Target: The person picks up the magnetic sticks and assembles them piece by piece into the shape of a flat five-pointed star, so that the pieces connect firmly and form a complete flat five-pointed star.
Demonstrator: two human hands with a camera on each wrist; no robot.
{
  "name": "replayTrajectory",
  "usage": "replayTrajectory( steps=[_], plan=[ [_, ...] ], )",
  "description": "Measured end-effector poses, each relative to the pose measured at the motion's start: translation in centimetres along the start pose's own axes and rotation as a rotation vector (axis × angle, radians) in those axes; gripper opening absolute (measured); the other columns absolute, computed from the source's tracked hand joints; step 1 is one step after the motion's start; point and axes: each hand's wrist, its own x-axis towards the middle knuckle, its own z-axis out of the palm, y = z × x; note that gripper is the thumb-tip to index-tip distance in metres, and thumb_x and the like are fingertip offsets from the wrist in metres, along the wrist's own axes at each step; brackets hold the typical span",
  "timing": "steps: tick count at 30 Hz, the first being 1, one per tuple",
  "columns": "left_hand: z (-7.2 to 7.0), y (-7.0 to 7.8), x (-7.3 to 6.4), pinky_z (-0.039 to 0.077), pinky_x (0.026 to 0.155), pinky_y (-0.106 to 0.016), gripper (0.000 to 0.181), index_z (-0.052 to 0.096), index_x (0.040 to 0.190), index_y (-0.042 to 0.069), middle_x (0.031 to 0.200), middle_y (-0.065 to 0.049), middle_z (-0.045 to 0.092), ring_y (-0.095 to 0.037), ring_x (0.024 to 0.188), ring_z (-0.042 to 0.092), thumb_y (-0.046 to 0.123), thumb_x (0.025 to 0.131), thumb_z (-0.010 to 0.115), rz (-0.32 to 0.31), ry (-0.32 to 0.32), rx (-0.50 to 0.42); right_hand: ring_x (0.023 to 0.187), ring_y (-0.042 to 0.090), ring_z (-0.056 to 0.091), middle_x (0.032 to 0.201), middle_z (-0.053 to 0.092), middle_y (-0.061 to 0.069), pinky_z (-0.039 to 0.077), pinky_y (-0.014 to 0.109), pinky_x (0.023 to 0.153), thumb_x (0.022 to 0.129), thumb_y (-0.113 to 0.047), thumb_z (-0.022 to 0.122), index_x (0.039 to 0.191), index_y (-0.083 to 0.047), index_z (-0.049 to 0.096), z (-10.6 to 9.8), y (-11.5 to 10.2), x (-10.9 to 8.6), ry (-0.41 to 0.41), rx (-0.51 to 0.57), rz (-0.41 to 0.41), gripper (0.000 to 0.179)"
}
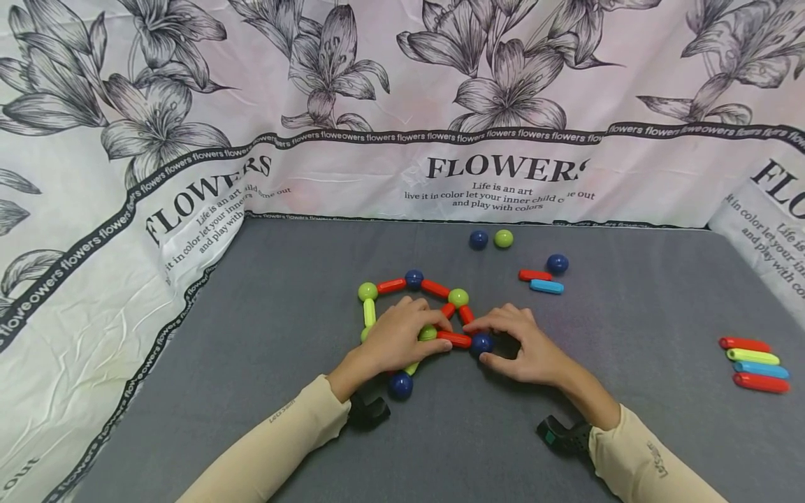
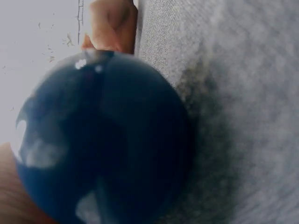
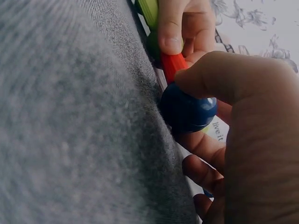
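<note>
Mid-table on grey cloth (image 1: 264,391): ball-and-stick frame (image 1: 434,288). At its 3 o'clock, left hand (image 1: 397,337) pinches red stick (image 1: 458,340), thumb and fingers closed on it; right hand (image 1: 531,346) grips blue ball (image 1: 482,343) at that stick's end, thumb and finger spread just enough to span it. Four loose sticks (image 1: 757,367) well apart, 3 o'clock; loose green ball (image 1: 503,239), 1–2 o'clock.

Before me on my grey cloth-covered worktop (image 1: 251,419), the red-and-green rod frame with round blue and green balls (image 1: 428,333) lies left of four loose red, green and blue ridged rods (image 1: 757,367).
</note>
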Motion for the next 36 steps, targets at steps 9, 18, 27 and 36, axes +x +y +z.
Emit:
replayTrajectory(
  steps=[9, 18, 27, 36],
  plan=[
    [0.0, 0.0, 0.0, 0.041, 0.093, -0.044, 0.054, 0.059, 0.137, 0.032, 0.129, 0.005, 0.064, -0.019, 0.114, 0.054, 0.062, 0.092, 0.064, 0.061, 0.001, 0.120, 0.091, 0.009, 0.049, 0.101, 0.067, -0.012, 0.022, 0.031, 0.078, 0.078, -0.009, 0.079, 0.117, -0.026, 0.073, 0.2, 0.0, 0.0, 0.059, -0.021, 0.044, 0.042],
    [-0.8, -0.6, -0.3, 0.016, 0.115, -0.066, 0.072, 0.040, 0.156, 0.034, 0.149, 0.013, 0.054, -0.022, 0.139, 0.043, 0.046, 0.090, 0.068, 0.100, -0.066, 0.133, 0.095, 0.010, 0.050, 0.103, 0.067, -0.008, 0.021, 0.031, 0.078, 0.081, -0.008, 0.077, 0.120, -0.023, 0.074, 0.1, 0.0, -0.1, 0.102, -0.064, 0.088, 0.042],
    [-1.2, -1.0, -0.3, 0.020, 0.114, -0.065, 0.052, 0.061, 0.139, 0.023, 0.134, 0.002, 0.061, -0.023, 0.129, 0.049, 0.043, 0.092, 0.072, 0.028, 0.015, 0.262, 0.079, 0.006, 0.051, 0.089, 0.067, -0.013, 0.032, 0.029, 0.074, 0.090, -0.009, 0.072, 0.115, -0.025, 0.076, 0.1, -0.2, -0.2, 0.013, 0.040, -0.017, 0.030],
    [-1.2, -1.6, -0.1, 0.022, 0.114, -0.061, 0.043, 0.063, 0.137, 0.034, 0.129, 0.002, 0.061, -0.021, 0.126, 0.050, 0.039, 0.095, 0.071, 0.074, 0.026, 0.246, 0.094, 0.015, 0.055, 0.102, 0.070, 0.003, 0.042, 0.026, 0.083, 0.086, 0.000, 0.075, 0.113, -0.010, 0.075, 0.4, -0.5, 0.3, 0.302, 0.026, 0.072, 0.028]
  ],
)
